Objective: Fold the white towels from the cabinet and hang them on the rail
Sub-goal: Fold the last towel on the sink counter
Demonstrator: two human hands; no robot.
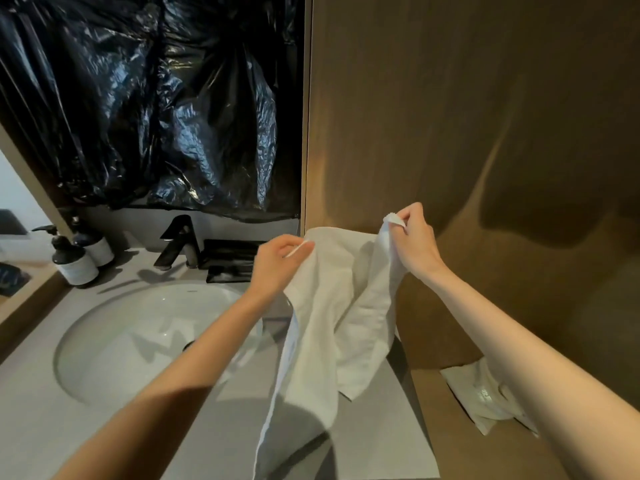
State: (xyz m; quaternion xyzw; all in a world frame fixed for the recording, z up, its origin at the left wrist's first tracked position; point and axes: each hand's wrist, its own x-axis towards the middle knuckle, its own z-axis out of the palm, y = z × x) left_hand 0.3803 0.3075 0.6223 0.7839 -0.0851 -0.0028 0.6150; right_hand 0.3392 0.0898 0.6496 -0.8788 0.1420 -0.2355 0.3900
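The white towel [322, 327] is held up in the air over the bench [214, 445], beside the sink [114, 341]. Its top corners are pinched by the left hand [280, 261] and right hand [414, 244], fingers closed tight, probably so it hangs flat for folding.

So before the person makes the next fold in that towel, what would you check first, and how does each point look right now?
1. Left hand pinching the white towel at its top edge: ok.
2. Right hand gripping the other top corner: ok.
3. Towel spread flat between the hands: not ok, it sags and bunches in the middle.
4. Lower end hanging free: cannot tell, it runs out of the picture at the bottom.
5. Towel clear of the sink: ok, it hangs to the basin's right, above the countertop.
6. Rail within reach: cannot tell, no rail is in view.
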